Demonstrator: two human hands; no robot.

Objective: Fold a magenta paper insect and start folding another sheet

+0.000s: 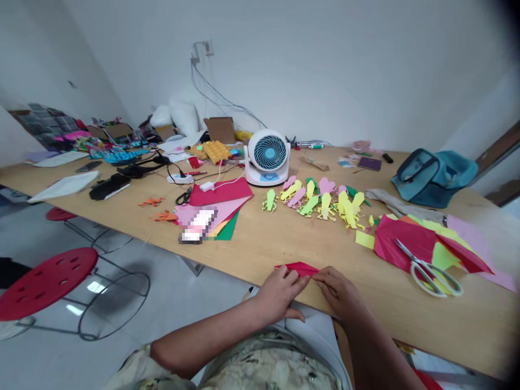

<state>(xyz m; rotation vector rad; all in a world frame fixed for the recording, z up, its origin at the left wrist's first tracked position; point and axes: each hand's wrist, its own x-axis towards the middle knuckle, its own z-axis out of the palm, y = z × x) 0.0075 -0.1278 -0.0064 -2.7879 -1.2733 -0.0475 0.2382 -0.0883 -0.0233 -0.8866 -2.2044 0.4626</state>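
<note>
A small folded red paper (298, 268) lies at the near edge of the long wooden table (284, 244). My left hand (278, 292) presses on its left side with bent fingers. My right hand (339, 292) pinches its right end. Both hands meet over the paper at the table edge. Farther back lie several folded paper figures (320, 200) in yellow, green and pink.
Scissors (428, 271) rest on a heap of coloured paper scraps (422, 244) at right. A stack of coloured sheets (221, 208), a white desk fan (268, 157), a teal bag (433, 176) and clutter stand behind. Red stools (46, 281) stand at left on the floor.
</note>
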